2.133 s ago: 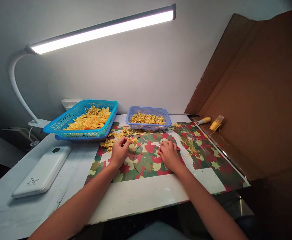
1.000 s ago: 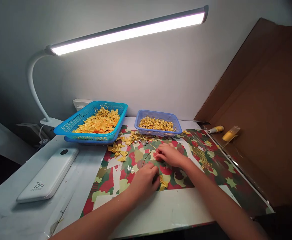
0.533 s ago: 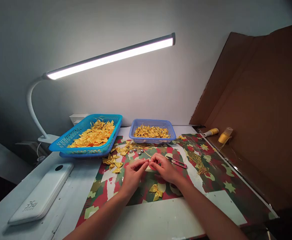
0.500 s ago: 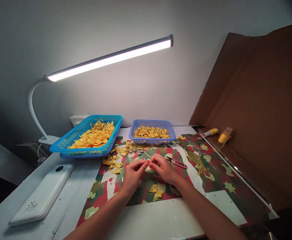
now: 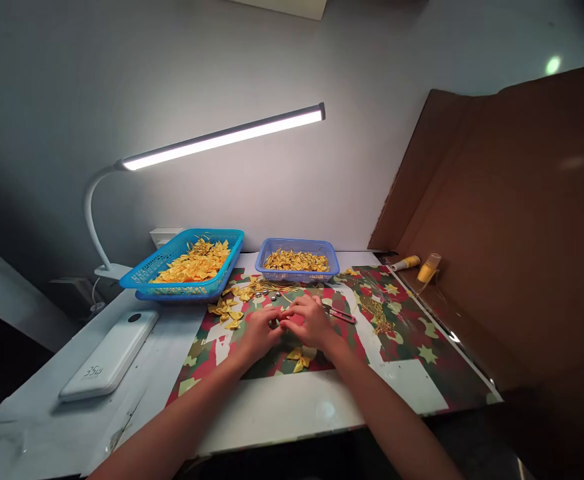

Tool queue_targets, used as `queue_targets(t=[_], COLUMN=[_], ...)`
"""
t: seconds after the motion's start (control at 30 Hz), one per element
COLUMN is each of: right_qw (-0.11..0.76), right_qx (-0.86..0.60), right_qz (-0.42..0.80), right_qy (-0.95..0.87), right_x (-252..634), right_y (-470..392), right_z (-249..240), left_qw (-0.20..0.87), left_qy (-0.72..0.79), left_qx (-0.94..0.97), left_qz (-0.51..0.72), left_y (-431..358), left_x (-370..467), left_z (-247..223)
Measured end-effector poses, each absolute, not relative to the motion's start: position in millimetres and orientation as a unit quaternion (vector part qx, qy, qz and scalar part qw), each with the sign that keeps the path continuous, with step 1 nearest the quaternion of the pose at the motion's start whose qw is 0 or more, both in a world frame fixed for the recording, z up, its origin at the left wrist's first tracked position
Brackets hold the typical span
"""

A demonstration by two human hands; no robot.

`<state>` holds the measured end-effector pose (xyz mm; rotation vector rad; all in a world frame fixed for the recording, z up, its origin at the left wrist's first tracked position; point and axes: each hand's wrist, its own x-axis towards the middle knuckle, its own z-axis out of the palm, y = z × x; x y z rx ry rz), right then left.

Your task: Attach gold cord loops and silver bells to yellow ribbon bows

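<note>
On the white table is spread a red, green and cream patterned sheet, and over it the curled left hand and curled right hand meet; whether either pinches something small cannot be told. A yellow bow lies on the sheet near both, with pink-handled snips beside the right hand. Toward the pale wall, under a lit lamp, stand a turquoise basket and a violet basket, and brown cardboard rises at the right
</note>
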<state>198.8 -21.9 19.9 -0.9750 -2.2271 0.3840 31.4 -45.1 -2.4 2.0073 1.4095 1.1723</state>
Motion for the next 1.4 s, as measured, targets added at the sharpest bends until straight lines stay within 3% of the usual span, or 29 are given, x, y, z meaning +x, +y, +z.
queue_targets(t=[0.17,0.3,0.4,0.8,1.17,1.4], right_qw=[0.378,0.474,0.497,0.52,0.517,0.525], right_qx=[-0.393,-0.391,-0.385,-0.374,-0.312,-0.308], right_qz=[0.179,0.292,0.328,0.299,0.3,0.259], right_qy=[-0.819,-0.733,-0.705,-0.707,-0.738,-0.75], right_x=[190.6,190.8,189.6,181.0,184.4,189.1], right_y=[-23.7,-21.1,-20.4,-30.5,-26.1,-26.0], right_z=[12.6,3.1,-3.5,-12.9,-11.3,-6.5], left_qw=[0.211,0.342,0.455,0.659,0.606,0.387], left_qy=[0.493,0.47,0.448,0.344,0.375,0.438], left_qx=[0.729,0.659,0.583,0.357,0.374,0.598], left_qz=[0.425,0.478,0.502,0.566,0.593,0.548], left_y=[-45.6,-46.0,-48.0,-45.2,-43.7,-45.1], left_x=[29.6,24.9,24.5,30.1,30.0,25.9], left_z=[-1.8,-6.1,-10.5,-6.4,-5.8,-5.3])
